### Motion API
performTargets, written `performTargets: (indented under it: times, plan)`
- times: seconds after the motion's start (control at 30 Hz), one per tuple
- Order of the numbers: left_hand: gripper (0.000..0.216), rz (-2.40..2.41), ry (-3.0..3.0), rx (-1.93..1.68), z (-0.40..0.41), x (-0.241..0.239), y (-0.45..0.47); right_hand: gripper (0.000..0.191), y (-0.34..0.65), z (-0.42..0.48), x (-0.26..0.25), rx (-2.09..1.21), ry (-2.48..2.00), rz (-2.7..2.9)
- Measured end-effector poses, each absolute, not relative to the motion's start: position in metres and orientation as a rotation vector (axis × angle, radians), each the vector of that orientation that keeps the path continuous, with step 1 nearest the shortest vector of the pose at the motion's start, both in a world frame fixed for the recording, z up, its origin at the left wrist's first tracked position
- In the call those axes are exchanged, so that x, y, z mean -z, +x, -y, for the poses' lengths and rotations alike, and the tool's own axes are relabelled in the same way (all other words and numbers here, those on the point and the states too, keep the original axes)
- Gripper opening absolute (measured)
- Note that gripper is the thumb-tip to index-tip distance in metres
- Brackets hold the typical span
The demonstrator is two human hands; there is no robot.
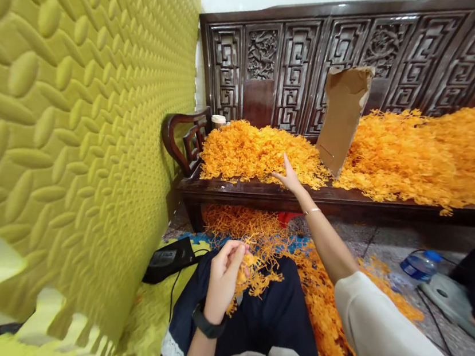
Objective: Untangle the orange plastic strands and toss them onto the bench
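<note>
My left hand (227, 274) is closed around a bunch of small orange branching plastic pieces (254, 277) above my lap, and some of them hang down from its fingers. Stretched forward, my right hand (288, 177) has its thumb and fingers apart at the front of an orange pile (255, 147) of such pieces on the dark wooden bench (247, 189). I see nothing held in the right hand. A cardboard sheet (342, 116) stands tilted beside this pile, parting it from a larger orange pile (441, 147) on the right.
More orange pieces (322, 300) cover the floor beside my legs and under the bench. A black box with a cord (169, 259) lies at left by the yellow foam wall (85, 133). At right are a water bottle (421, 265) and a grey-green object (452, 302). A white-lidded cup (218, 120) stands behind the pile.
</note>
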State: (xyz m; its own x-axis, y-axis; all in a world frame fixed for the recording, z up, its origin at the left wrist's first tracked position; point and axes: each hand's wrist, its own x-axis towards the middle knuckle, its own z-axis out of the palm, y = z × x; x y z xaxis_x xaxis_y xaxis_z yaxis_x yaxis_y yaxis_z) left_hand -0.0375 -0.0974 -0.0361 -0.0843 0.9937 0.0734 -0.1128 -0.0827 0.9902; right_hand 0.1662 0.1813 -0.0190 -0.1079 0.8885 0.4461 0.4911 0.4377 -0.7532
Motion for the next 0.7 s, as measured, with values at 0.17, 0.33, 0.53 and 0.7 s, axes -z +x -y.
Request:
performTargets:
  times: [0.17,0.33,0.53,0.7]
  plan:
    - [0.026,-1.131,1.123,-1.43,0.091,0.036,-0.036,0.049,0.133,-0.064,0.024,-0.846,-0.735,1.805]
    - [0.023,-1.12,1.072,-1.526,0.09,0.034,-0.036,0.037,0.123,0.039,0.047,-1.061,-0.606,1.682]
    - [0.017,-1.026,0.982,-1.51,0.097,0.039,-0.026,0.042,0.125,0.06,0.059,-1.086,-0.695,1.752]
    - [0.017,-0.808,0.674,-1.497,0.099,0.048,-0.017,0.008,0.119,0.064,0.058,-0.976,-0.66,1.609]
